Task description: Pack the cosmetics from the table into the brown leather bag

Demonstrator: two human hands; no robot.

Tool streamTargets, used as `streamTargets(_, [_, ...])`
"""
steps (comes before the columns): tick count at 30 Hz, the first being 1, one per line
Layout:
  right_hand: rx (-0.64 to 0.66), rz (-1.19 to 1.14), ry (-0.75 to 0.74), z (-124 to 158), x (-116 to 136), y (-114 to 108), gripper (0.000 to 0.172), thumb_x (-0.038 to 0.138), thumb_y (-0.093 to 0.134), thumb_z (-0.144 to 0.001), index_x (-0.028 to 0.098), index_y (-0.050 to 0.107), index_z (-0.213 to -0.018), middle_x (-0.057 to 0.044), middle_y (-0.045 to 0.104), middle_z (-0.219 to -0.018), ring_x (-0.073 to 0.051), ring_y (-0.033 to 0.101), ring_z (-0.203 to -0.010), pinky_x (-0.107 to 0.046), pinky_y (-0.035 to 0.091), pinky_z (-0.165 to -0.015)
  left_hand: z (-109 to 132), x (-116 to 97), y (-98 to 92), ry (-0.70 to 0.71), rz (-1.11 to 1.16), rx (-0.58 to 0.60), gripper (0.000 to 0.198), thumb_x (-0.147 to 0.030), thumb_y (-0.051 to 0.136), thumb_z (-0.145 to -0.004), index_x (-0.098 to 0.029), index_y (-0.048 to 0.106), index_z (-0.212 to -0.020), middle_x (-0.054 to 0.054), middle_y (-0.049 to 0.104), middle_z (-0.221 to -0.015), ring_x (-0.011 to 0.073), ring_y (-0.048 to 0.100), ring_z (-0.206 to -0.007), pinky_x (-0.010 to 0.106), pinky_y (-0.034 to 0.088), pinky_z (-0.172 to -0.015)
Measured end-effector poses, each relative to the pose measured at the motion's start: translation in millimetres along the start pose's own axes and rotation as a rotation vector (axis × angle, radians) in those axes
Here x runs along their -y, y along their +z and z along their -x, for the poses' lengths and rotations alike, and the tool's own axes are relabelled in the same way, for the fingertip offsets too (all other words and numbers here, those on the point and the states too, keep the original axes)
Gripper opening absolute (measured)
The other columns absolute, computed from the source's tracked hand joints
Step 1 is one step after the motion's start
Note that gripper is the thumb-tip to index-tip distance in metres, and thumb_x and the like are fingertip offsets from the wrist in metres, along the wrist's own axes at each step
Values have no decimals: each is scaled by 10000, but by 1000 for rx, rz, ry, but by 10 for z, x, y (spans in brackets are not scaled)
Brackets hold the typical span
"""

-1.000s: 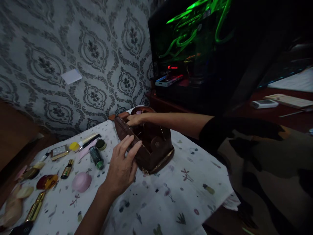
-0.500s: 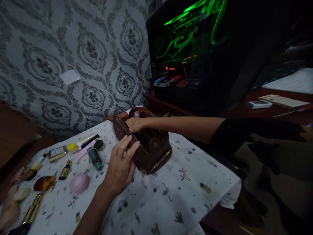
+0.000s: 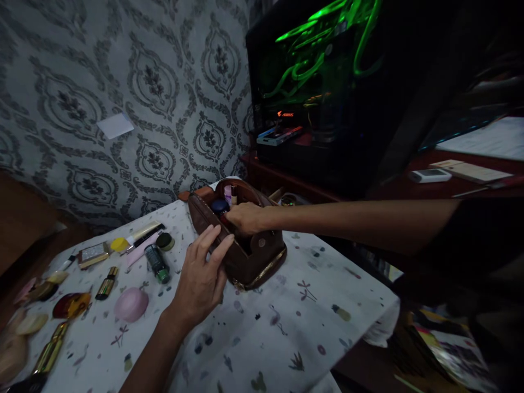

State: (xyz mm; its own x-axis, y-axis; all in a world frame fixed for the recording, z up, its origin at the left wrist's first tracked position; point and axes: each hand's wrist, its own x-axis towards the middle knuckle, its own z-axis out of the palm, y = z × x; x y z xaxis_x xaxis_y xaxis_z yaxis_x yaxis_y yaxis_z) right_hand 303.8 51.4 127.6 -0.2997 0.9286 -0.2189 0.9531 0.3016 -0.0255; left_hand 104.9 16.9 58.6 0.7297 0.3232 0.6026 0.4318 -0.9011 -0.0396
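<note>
Where the wall rises behind the table: grey wallpaper (image 3: 164,82) with a medallion pattern fills the upper left; a white card (image 3: 115,125) lies against it.
Computer case: a dark housing (image 3: 311,87) with green-lit tubing stands beyond the table, upper centre to right.
Desk: a reddish desktop (image 3: 388,188) at right bears a small white device (image 3: 430,175) and papers.
Table: a white cloth (image 3: 254,338), printed with flamingos, pineapples and leaves, covers the top.
Bag: a brown bag (image 3: 256,268) rests unzipped on the cloth, near the table's far edge, its mouth facing upward.
Right hand: the right hand (image 3: 248,218) reaches into the bag's mouth from the right; its fingertips are hidden, so whether they pinch anything cannot be told.
Left hand: the left hand (image 3: 202,270) lies against the bag's near side, fingers loosely spread, tips on the zippered edge.
Bag contents: a dark blue round item (image 3: 220,206) and a lilac item (image 3: 228,195) show in the opening, just beside the right hand.
Cosmetics: left of the bag lie a pink dome (image 3: 131,304), a green-capped bottle (image 3: 157,264), a dark round jar (image 3: 165,241) and a yellow cap (image 3: 119,244).
</note>
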Motion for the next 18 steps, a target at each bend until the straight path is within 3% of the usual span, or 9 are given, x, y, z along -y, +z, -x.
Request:
streamTargets(6, [53, -141, 204, -12, 41, 14, 584, 210, 695, -823, 62, 514, -1358, -231, 604, -1350, -336, 624, -1211, -374, 527, -958, -4, -14, 0, 1, -7, 7, 692, -44, 449, -911, -268, 248, -1534, 159, 378, -1501, 308, 323, -1458, 539, 406, -1124])
streamTargets(12, [81, -157, 227, -43, 37, 40, 737, 174, 747, -755, 50, 429, -1408, -240, 617, -1326, -347, 619, -1216, -377, 528, -940, -6, -6, -7, 3, 2, 6, 669, -48, 449, -910, -252, 271, -1522, 158, 384, -1497, 307, 324, -1457, 539, 394, -1134])
streamTargets(18, [45, -178, 205, -89, -15, 93, 618, 185, 708, -813, 31, 486, -1368, -254, 637, -1296, -347, 629, -1211, -363, 533, -938, -6, -3, -1, 10, 11, 9, 664, -42, 447, -903, -236, 282, -1516, 160, 380, -1499, 303, 308, -1463, 535, 378, -1147])
